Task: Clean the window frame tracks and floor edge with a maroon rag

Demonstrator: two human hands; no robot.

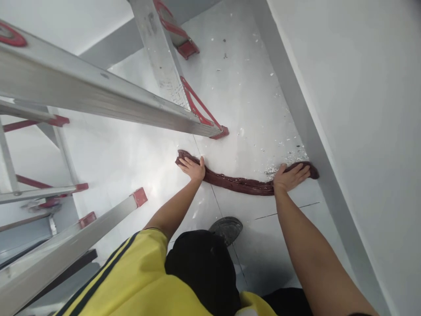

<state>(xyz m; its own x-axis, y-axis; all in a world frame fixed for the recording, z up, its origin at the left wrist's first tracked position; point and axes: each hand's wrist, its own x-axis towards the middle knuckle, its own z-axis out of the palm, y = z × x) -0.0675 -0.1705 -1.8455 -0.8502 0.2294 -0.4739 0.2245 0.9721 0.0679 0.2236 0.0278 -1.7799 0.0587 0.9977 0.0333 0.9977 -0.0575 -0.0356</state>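
A long dark-red cloth point(240, 182), rolled into a strip, lies across the grey tiled floor point(138, 153). My left hand point(194, 168) presses flat on its left end, close to a ladder foot. My right hand point(290, 177) presses flat on its right end, beside the wall's grey skirting point(305, 118). Both hands lie palm down with fingers spread on the cloth. White debris flakes point(279, 158) are scattered on the floor just beyond the cloth near my right hand.
An aluminium stepladder point(98, 94) with red feet point(220, 131) stands over the floor on the left and ahead. A second ladder leg point(66, 245) runs at lower left. My dark shoe point(226, 228) sits behind the cloth. A white wall point(362, 109) rises on the right.
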